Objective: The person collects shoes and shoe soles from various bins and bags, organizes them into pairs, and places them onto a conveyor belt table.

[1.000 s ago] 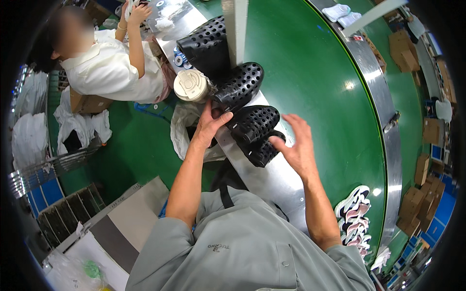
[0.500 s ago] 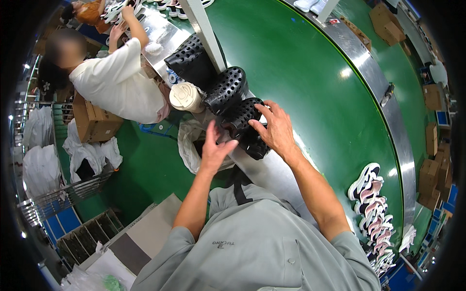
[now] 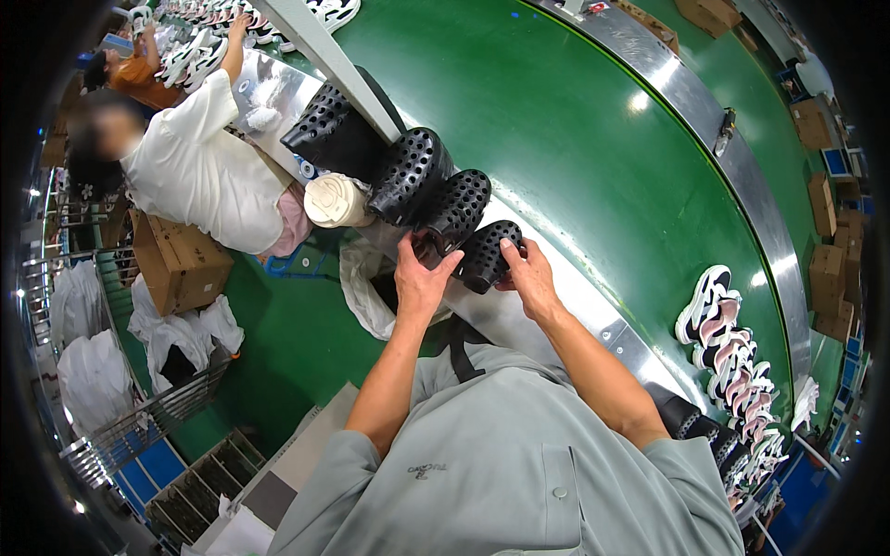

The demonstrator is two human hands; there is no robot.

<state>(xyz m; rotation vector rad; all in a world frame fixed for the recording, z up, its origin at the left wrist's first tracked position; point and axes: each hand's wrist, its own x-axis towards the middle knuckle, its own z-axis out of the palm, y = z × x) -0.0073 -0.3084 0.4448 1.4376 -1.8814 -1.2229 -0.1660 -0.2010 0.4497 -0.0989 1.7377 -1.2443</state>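
In front of me several black shoe forms full of round holes stand in a row on the metal bench edge. My left hand (image 3: 423,281) has thumb and fingers around the near end of one black perforated shoe form (image 3: 461,206). My right hand (image 3: 533,281) grips another, smaller-looking form (image 3: 491,252) by its right side, thumb on top. A larger form (image 3: 411,171) stands just beyond, touching the row. The fingertips under the right-hand form are partly hidden.
A cream lidded cup (image 3: 332,201) stands left of the forms, near a slanting metal post (image 3: 324,56). Beyond the bench runs a green conveyor (image 3: 593,167), with sneakers (image 3: 728,343) lined up at right. A co-worker in a white shirt (image 3: 199,171) works at left beside a cardboard box (image 3: 181,259).
Both hands have closed in on the forms. The right one has moved its form toward me, apart from the row. My view has shifted, bringing more black forms into sight at lower right.
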